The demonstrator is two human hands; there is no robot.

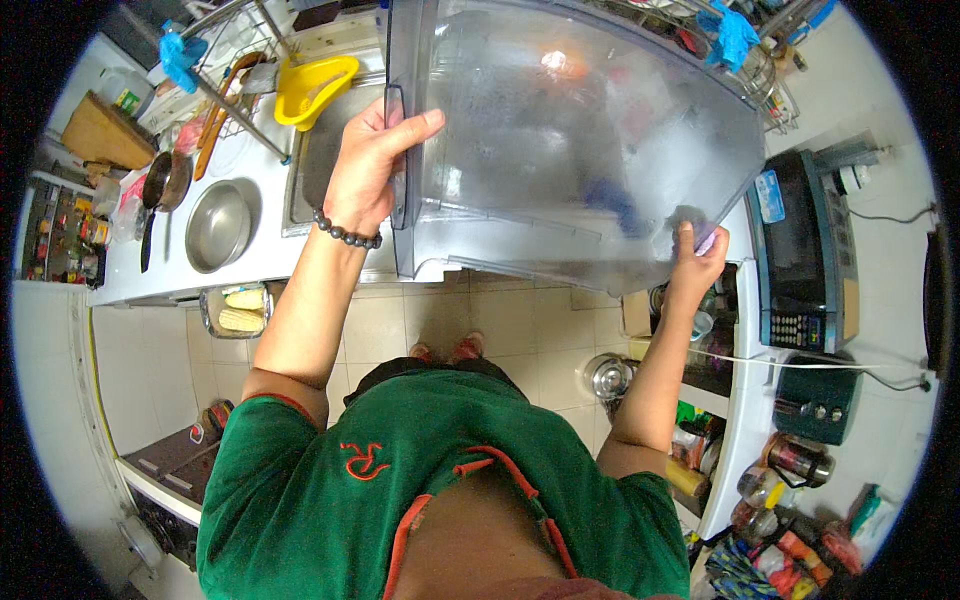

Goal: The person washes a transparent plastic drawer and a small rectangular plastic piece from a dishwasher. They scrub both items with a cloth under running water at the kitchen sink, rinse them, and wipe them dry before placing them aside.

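A large see-through grey plastic drawer [530,150], like a fridge drawer, is held up tilted over the counter's edge. My left hand [372,160], with dark beads at the wrist, is closed round the drawer's front panel by its handle, thumb on top. My right hand [697,256] grips the far right lower corner, thumb toward the inside. A bit of something purple [708,243] shows at the right fingers; I cannot make out what it is. Wet-looking smears and a light's reflection show on the drawer. A blurred dark blue patch appears through its wall.
Left of the drawer are a sink [312,175], a yellow strainer basket [312,92], a steel bowl [219,228] and a small pan [166,181]. Corn cobs lie in a glass dish [237,312] below. A microwave [805,255] stands at right; a white cord [770,361] crosses near my right forearm.
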